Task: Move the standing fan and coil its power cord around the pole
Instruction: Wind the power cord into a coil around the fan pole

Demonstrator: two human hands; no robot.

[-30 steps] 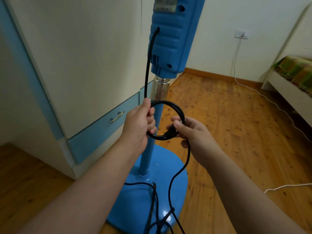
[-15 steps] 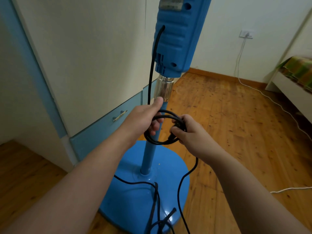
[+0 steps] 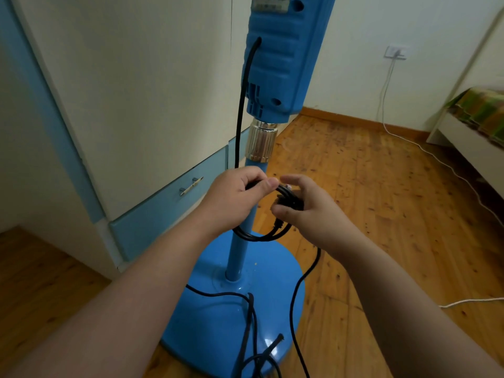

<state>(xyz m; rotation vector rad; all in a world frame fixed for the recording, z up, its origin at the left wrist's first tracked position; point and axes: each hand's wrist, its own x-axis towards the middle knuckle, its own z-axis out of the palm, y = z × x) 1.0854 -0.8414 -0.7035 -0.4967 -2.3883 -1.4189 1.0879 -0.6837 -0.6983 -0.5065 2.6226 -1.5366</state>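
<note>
Standing fan [image 3: 282, 64] stood upright. Pole [image 3: 238, 255] long axis ran vertical, head end up, round base [image 3: 212, 336] flat at pole's foot. Power cord [image 3: 240, 110] dropped straight from fan body, just left of pole, into your left hand [image 3: 234, 197]. There your fingers curled round cord, thumb clamped on top, directly in front of pole. Your right hand [image 3: 308, 211], just right of pole, had bent fingers pinching bunched cord. Slack loop hung across pole's front below both hands. Remaining cord trailed over base.
</note>
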